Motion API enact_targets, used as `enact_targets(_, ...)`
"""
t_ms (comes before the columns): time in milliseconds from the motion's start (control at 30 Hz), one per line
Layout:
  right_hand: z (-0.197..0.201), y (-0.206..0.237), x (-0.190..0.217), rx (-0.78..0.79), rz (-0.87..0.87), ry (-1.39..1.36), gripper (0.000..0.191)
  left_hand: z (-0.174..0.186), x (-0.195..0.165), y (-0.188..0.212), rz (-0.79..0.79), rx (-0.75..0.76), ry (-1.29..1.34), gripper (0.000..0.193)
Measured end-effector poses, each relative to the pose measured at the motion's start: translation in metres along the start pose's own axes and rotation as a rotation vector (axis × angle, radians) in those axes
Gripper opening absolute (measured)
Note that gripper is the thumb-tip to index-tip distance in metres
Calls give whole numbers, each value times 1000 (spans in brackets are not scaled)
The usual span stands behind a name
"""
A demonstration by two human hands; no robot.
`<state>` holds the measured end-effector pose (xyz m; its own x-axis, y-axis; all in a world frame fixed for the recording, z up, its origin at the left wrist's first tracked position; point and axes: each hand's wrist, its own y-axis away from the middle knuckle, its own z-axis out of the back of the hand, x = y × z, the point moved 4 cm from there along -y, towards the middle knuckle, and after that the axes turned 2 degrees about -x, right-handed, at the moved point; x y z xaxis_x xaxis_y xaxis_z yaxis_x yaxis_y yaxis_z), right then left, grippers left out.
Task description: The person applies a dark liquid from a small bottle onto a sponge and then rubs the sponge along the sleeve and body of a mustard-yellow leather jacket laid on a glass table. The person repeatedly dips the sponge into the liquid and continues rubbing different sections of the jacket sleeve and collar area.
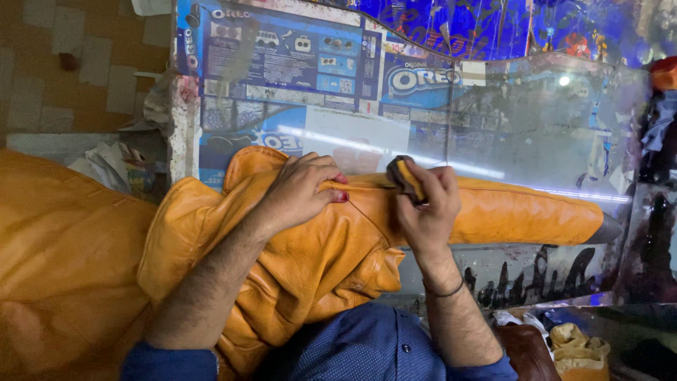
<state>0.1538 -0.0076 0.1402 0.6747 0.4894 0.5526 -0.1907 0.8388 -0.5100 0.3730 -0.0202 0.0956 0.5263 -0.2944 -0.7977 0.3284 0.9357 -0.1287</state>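
The left hand (300, 189) lies palm down on an orange leather jacket (310, 254), fingers curled and pressing the leather flat against the counter (536, 120). The right hand (425, 208) is closed around a small yellow-and-dark tool (406, 178), held against the jacket's sleeve just beside the left fingertips. The sleeve stretches out to the right across the glass-topped counter, under which blue printed packaging (282, 56) shows. The jacket's body drapes toward the person's blue shirt (367, 349). More orange leather (63, 261) is piled at left.
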Motion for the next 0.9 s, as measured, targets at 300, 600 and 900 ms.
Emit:
enact_targets(300, 1, -6, -2, 7, 18, -21, 34, 7, 11, 0, 15, 65, 171, 27)
enact_targets(600, -24, -30, 19, 224, 33, -133, 35, 12, 21, 5, 94, 100, 474, 61)
enact_targets(900, -31, -46, 31, 360, 134, -189, 38, 7, 36, 2, 113, 106, 541, 77)
